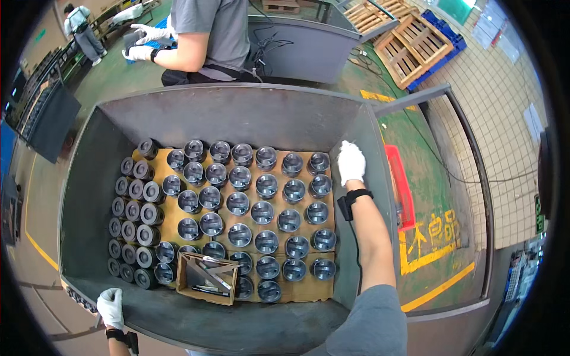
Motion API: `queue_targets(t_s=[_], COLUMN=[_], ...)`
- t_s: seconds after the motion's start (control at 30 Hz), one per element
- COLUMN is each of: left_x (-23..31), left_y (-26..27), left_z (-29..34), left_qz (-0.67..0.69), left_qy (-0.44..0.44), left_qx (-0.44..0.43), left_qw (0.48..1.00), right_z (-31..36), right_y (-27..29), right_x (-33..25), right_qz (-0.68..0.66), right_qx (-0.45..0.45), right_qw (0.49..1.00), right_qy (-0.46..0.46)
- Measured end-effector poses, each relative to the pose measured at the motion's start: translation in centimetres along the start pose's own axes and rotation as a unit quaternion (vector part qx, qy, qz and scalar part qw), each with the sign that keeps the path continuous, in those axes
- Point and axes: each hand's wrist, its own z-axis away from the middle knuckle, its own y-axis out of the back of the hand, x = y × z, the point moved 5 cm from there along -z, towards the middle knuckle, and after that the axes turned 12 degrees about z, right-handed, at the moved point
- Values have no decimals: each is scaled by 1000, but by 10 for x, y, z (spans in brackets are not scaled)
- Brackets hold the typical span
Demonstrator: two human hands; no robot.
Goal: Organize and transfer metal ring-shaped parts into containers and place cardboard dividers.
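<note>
A deep grey metal bin [225, 113] stands in front of me, with many metal pistons [266, 185] set in rows on brown cardboard [309, 237]. My left hand [110, 308], in a white glove, is at the bin's near left corner, its fingers curled over the rim. My right hand [351, 163], also gloved in white, is inside the bin by the right wall, beside the rightmost pistons. Its fingers point toward the far side, and nothing shows in them. A small open box [183, 279] with pens and slim tools sits on the near pistons.
Pistons lying on their sides [148, 235] are stacked along the left wall. Beyond the far wall a person [208, 35] in a grey shirt works in white gloves. A red crate [402, 187] and a metal tube handle [478, 172] are at the right. Wooden pallets [409, 50] lean farther back.
</note>
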Motion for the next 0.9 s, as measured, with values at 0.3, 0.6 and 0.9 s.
queue_targets(t_s=[0.3,0.6,0.9], left_x=[28,24,25], left_y=[-2,-1,-3], left_z=[4,5,4], left_qz=[-13,-46,-11], left_qy=[10,30,48], left_qx=[30,21,27], left_qw=[999,998,998], right_z=[-21,-61,-66], right_y=[-45,-15,-67], right_x=[16,-31,-45], right_qz=[-109,-136,-187], right_qx=[-15,-2,-66], right_qw=[991,990,980], right_qy=[-74,-41,-20])
